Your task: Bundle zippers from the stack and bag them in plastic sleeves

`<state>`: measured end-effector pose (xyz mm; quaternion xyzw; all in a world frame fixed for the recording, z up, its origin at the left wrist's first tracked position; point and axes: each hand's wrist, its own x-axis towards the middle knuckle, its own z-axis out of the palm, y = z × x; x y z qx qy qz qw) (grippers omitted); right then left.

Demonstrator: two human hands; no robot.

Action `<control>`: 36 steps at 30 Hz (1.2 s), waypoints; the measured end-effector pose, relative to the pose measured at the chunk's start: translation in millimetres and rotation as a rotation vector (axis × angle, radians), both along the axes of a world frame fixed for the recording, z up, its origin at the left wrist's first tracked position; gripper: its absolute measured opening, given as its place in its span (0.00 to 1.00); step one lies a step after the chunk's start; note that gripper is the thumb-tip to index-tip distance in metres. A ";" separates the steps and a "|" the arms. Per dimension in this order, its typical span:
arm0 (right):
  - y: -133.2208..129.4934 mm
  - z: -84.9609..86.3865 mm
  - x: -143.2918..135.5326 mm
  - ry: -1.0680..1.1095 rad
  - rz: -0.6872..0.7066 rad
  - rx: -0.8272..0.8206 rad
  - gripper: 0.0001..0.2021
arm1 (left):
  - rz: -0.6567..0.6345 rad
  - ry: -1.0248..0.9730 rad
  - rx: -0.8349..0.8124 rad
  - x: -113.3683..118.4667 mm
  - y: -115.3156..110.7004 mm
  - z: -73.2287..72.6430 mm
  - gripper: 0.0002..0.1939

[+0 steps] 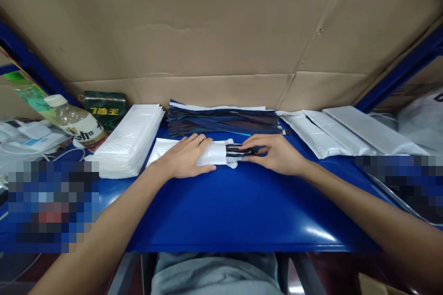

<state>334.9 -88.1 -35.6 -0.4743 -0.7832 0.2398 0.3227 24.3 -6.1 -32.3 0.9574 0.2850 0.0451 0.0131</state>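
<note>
My left hand [187,156] lies flat with spread fingers on a white padded envelope [216,153], which rests on the blue table [221,207]. At the envelope's right-hand opening, my right hand [277,153] pinches a bundle of dark strips [237,149], whose left part is inside the envelope and hidden. Behind both hands lies a larger pile of dark blue and brown strips [221,119]. A stack of white envelopes [128,140] sits left of my left hand.
Several filled white envelopes [314,133] lie at the back right. At the left stand a drink bottle [78,122] and a dark green pouch [104,106], near white cables. Cardboard [194,32] walls the back; blue frame bars rise on both sides.
</note>
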 end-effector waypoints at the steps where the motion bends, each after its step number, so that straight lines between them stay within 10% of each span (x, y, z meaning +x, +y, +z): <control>1: 5.0 -1.0 -8.5 0.007 0.022 0.014 0.15 | -0.003 0.000 -0.001 0.3 0.1 0.2 0.44; 11: 31.4 -11.7 -55.0 0.026 0.219 -0.035 0.12 | -0.007 -0.040 -0.015 0.2 0.3 -1.5 0.41; 23: 50.2 -28.3 -98.3 0.115 0.045 -0.096 0.08 | -0.022 -0.138 -0.090 5.2 6.0 -13.8 0.36; 28: 42.8 -29.5 -81.2 0.283 0.261 -0.205 0.10 | 0.034 -0.114 -0.067 5.1 -2.8 0.8 0.48; 32: 31.1 -19.7 -52.8 0.206 0.014 -0.097 0.10 | 0.320 -0.069 0.030 0.2 -19.0 17.1 0.42; 36: 30.3 -9.8 -47.9 -0.073 -0.221 -0.131 0.15 | 0.666 -0.021 0.095 -5.1 -25.7 -0.5 0.47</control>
